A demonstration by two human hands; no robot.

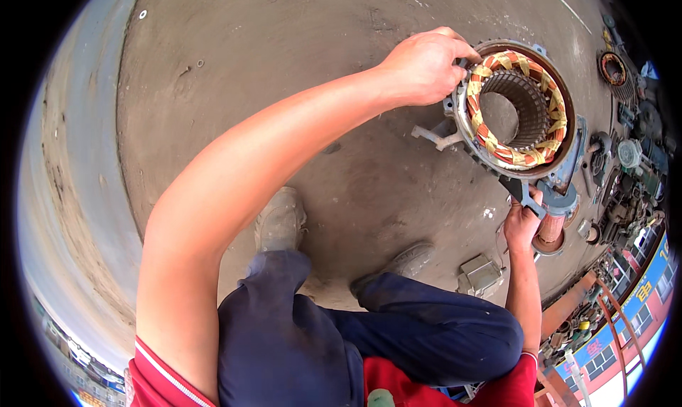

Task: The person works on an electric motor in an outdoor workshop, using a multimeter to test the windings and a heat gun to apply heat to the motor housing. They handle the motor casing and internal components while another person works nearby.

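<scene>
An electric motor housing point(569, 101) stands at the right, its round end facing up. Inside it sits a stator with a ring of copper windings point(481, 130) bound in pale yellow tape, around a slotted bore. My left hand point(430, 67) grips the housing's rim at its upper left, fingers curled over the edge. On the near side, my right hand point(521, 227) is closed round a grey mounting foot point(533, 204) of the housing; part of those fingers is hidden. Another mounting foot point(439, 136) juts out to the left.
Beside my right hand is a reddish cylinder with a blue-grey flange point(558, 202). A small grey metal box point(480, 275) lies near my shoe point(413, 259). Piled metal parts point(643, 155) line the right side, with another wound stator point(612, 67). Small rings dot the dirt floor point(213, 87).
</scene>
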